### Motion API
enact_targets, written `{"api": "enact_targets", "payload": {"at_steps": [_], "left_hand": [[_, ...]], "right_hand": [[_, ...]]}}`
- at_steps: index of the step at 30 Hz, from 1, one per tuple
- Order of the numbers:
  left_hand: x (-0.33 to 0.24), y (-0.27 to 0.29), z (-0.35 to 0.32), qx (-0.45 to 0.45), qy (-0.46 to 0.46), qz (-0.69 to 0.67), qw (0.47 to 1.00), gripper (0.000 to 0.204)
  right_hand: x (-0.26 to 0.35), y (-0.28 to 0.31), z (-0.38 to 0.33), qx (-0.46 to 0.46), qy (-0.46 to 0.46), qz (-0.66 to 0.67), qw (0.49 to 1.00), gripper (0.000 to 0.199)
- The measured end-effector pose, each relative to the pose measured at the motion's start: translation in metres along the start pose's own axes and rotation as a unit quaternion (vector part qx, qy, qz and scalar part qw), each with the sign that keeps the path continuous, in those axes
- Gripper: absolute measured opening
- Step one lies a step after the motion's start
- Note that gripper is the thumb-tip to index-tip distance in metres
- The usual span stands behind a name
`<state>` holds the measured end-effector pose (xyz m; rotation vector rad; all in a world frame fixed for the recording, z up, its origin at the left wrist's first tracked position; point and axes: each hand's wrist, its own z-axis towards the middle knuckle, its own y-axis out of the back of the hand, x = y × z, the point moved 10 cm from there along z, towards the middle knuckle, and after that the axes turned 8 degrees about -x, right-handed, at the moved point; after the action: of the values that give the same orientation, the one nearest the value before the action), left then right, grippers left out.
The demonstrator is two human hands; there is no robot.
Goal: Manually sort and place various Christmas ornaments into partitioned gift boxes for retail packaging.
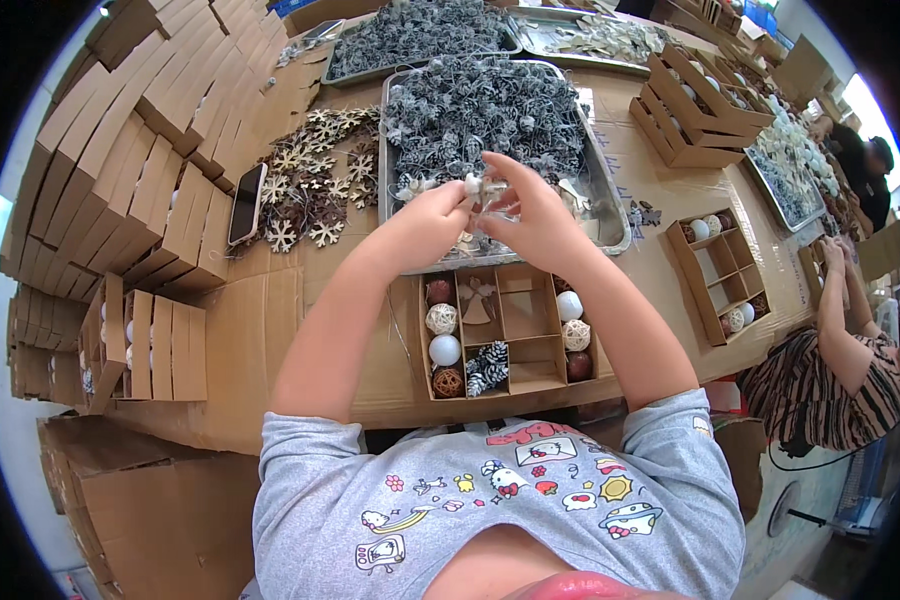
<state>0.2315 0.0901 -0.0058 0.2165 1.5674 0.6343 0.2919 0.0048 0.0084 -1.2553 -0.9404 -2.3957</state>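
My left hand [432, 217] and my right hand [530, 215] meet above the near edge of a metal tray [610, 215] heaped with grey frosted pine cones. Both pinch a small pale ornament [482, 186] with thin strings between the fingertips. Just below my hands lies an open cardboard box with compartments [515, 340]. It holds white, wicker and dark red balls, a wooden angel figure [478, 303] and a frosted pine cone [488, 367]; some compartments hold nothing.
Wooden snowflakes [315, 195] and a phone [246, 203] lie left of the tray. Stacks of folded cardboard boxes [140, 150] fill the left side. More trays and compartment boxes [720, 275] stand further right, where another person [835, 340] works.
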Motion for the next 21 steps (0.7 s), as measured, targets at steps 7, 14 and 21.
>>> {"api": "enact_targets", "payload": {"at_steps": [7, 14, 21], "left_hand": [[-0.017, 0.018, -0.023, -0.034, -0.084, 0.167, 0.982, 0.018], [-0.008, 0.014, -0.049, -0.018, -0.032, 0.027, 0.999, 0.017], [0.001, 0.004, -0.085, -0.031, -0.082, -0.182, 0.979, 0.011]], "right_hand": [[0.005, -0.006, 0.000, 0.079, -0.035, -0.094, 0.992, 0.024], [0.016, 0.000, -0.009, 0.001, -0.006, 0.097, 0.995, 0.022], [0.022, -0.004, -0.021, 0.071, 0.030, -0.047, 0.996, 0.023]]}}
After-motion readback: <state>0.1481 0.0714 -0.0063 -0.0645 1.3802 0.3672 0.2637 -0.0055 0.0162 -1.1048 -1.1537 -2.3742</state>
